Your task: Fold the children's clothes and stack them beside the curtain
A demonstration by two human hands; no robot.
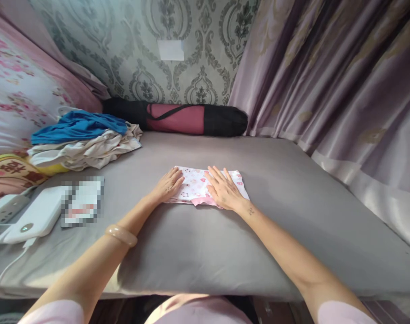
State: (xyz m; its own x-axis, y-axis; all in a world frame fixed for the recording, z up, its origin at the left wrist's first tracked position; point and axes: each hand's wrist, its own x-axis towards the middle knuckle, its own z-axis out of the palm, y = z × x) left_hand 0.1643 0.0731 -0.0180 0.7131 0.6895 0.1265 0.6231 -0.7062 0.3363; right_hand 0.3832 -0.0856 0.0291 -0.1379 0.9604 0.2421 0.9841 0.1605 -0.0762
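Note:
A folded white garment with pink hearts and small printed figures lies flat on the grey sheet. Pink trim shows along its near edge. My left hand rests flat on its left end, fingers stretched forward. On its right half lies my right hand, palm down with the fingers spread. Neither hand grips anything. Parts of the cloth under both palms are hidden.
Crumpled clothes, blue over cream, are heaped at the left. Nearer me are a white power bank, a power strip and a blurred packet. A long black-and-maroon bag lies along the wall; curtains hang right.

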